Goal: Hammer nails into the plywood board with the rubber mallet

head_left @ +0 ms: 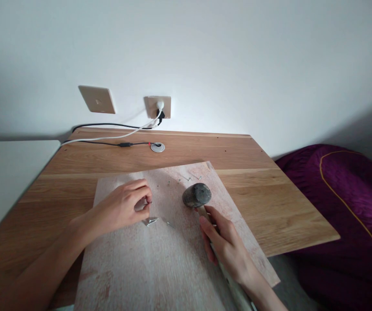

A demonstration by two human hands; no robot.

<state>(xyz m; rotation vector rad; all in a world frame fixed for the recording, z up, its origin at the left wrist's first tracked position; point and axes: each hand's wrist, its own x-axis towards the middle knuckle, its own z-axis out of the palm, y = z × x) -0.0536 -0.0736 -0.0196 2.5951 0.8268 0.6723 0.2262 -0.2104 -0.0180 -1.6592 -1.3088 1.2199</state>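
Note:
My right hand (221, 242) grips a rubber mallet (197, 195) by its pale handle; the dark head is over the right part of a whitish wooden board (134, 276). My left hand (129, 203) is closed in a pinch above the board's left side. A small silver nail (151, 202) shows at its fingertips, mostly hidden. Just below that hand lies a little group of loose nails (152, 221), and another loose nail (169, 223) is to their right. Near the far edge, several nails (189, 179) stand in a row in the board, some leaning.
The board rests on a wooden desk (289, 216). Behind it, a white cable (108, 138) and dark cables run to a wall socket (153, 107) and a round cable grommet (158, 147). A white panel (11, 181) is at left; purple fabric (302, 181) at right.

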